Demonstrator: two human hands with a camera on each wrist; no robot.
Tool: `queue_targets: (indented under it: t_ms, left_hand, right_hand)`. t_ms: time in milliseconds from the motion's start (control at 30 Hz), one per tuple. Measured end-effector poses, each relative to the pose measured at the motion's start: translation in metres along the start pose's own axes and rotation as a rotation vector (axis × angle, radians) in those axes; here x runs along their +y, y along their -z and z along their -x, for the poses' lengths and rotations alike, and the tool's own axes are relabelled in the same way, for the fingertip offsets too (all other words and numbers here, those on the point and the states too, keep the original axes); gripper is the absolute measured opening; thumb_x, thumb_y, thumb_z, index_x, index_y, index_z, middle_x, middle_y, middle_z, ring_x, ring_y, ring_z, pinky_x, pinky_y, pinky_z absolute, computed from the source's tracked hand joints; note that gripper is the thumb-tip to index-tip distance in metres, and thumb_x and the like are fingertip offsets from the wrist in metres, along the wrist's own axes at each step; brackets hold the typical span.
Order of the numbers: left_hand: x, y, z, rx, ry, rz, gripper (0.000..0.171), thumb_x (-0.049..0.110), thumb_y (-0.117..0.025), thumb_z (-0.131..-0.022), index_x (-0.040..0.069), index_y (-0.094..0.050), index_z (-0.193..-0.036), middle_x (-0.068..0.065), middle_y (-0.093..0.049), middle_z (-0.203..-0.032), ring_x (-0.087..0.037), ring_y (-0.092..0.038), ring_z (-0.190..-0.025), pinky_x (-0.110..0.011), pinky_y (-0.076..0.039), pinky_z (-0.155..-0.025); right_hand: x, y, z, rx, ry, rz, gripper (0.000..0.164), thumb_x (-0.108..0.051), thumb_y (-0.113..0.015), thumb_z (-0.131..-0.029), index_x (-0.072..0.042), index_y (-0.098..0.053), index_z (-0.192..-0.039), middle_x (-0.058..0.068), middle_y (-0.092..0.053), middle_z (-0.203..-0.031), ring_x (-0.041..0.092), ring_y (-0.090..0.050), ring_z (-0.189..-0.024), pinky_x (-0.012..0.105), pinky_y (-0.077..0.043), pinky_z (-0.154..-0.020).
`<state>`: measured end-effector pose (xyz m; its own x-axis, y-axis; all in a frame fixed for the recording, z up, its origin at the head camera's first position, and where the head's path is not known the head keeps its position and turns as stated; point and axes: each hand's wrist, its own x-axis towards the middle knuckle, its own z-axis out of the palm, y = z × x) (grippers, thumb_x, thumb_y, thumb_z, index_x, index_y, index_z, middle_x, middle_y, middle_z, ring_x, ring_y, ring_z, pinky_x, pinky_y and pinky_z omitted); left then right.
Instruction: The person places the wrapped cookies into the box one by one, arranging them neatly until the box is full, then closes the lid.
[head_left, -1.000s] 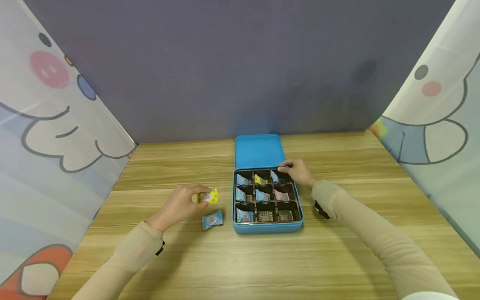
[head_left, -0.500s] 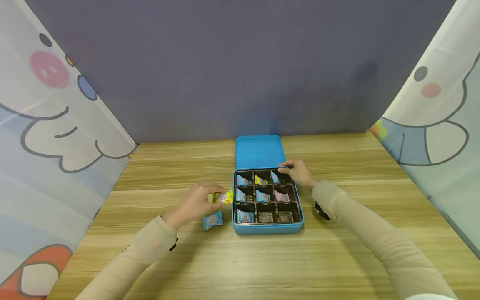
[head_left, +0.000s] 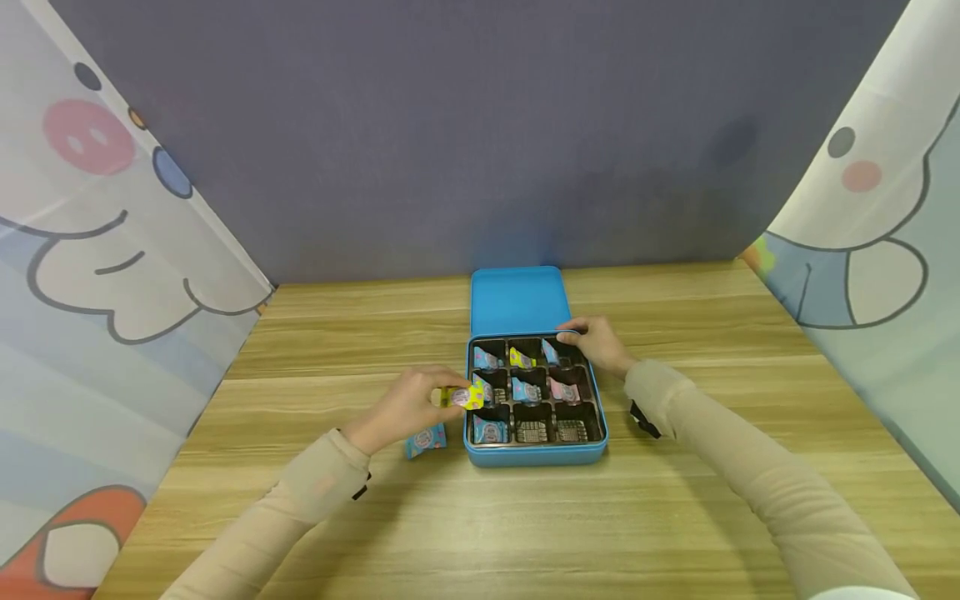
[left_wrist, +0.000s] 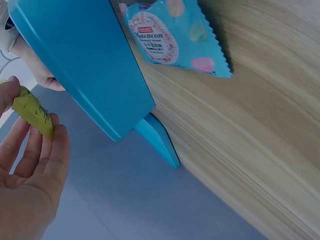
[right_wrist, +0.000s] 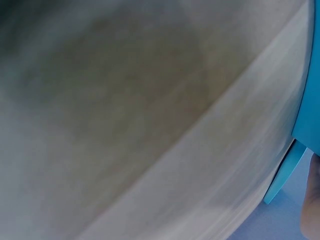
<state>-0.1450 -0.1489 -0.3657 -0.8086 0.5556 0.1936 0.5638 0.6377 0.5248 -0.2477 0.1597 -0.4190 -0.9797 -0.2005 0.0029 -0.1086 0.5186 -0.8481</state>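
My left hand (head_left: pixel 401 408) pinches a small yellow candy packet (head_left: pixel 467 397) between thumb and fingers, over the left rim of a blue tin box (head_left: pixel 536 457). In the left wrist view the yellow packet (left_wrist: pixel 34 112) sits between thumb and fingertips, beside the box wall (left_wrist: pixel 85 60). At the box's back right corner, my right hand (head_left: pixel 597 346) grips the rim. A dark divided tray fills the box, with blue, yellow and pink packets in several compartments. Two front compartments, middle and right, show bare ribbed bottoms.
One blue packet (head_left: pixel 427 440) lies on the wooden table, left of the box and partly behind my left hand. The blue lid (head_left: pixel 519 302) lies open behind the box, near the grey back panel (head_left: pixel 480 150). Printed cartoon curtains stand at both sides.
My left hand has carried the yellow packet rightward from over the table to the box's left edge. The right hand stays at the back right corner.
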Motion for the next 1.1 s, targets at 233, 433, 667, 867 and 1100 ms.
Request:
queue_targets:
  t_ms: [233,433,667,867,1100]
  left_hand:
    - [0.003,-0.003,-0.002,-0.028,0.007,0.022,0.035,0.016,-0.073,-0.078,0.006,-0.066,-0.111,-0.007,-0.065,-0.111,-0.015,-0.063,-0.095,-0.034,-0.053,-0.084]
    - [0.006,-0.005,-0.004,-0.039,-0.008,0.011,0.036,0.017,-0.073,-0.078,0.007,-0.065,-0.112,-0.006,-0.065,-0.112,-0.016,-0.062,-0.097,-0.034,-0.052,-0.086]
    - [0.008,-0.009,-0.007,-0.050,-0.043,0.014,0.035,0.018,-0.073,-0.079,0.008,-0.066,-0.111,-0.004,-0.065,-0.113,-0.017,-0.061,-0.102,-0.033,-0.052,-0.086]
    - [0.010,-0.013,-0.008,-0.079,-0.020,0.036,0.034,0.018,-0.072,-0.079,0.008,-0.065,-0.112,-0.004,-0.064,-0.113,-0.015,-0.062,-0.098,-0.034,-0.052,-0.085]
    - [0.015,-0.017,-0.010,-0.106,0.003,0.040,0.034,0.022,-0.070,-0.082,0.012,-0.065,-0.114,-0.002,-0.063,-0.116,-0.016,-0.063,-0.088,-0.031,-0.051,-0.082]
  right_hand:
    - [-0.001,0.000,0.001,0.003,-0.003,0.015,0.026,-0.015,-0.061,-0.088,-0.001,-0.066,-0.110,0.019,-0.058,-0.121,0.034,-0.050,-0.116,0.043,-0.044,-0.096]
    - [-0.002,0.000,0.002,0.001,-0.006,0.014,0.027,-0.016,-0.061,-0.089,-0.001,-0.065,-0.110,0.019,-0.058,-0.121,0.035,-0.050,-0.116,0.043,-0.044,-0.096]
    - [-0.002,0.001,0.001,-0.001,-0.007,0.009,0.025,-0.015,-0.061,-0.088,-0.002,-0.066,-0.110,0.018,-0.058,-0.121,0.034,-0.050,-0.116,0.043,-0.045,-0.095]
    - [-0.002,0.000,0.001,-0.007,-0.006,0.011,0.026,-0.015,-0.061,-0.089,-0.002,-0.065,-0.111,0.019,-0.056,-0.123,0.035,-0.049,-0.117,0.042,-0.044,-0.096]
    - [-0.004,0.001,0.001,-0.013,-0.009,-0.004,0.027,-0.015,-0.060,-0.089,0.000,-0.064,-0.112,0.019,-0.055,-0.125,0.035,-0.048,-0.118,0.044,-0.043,-0.097]
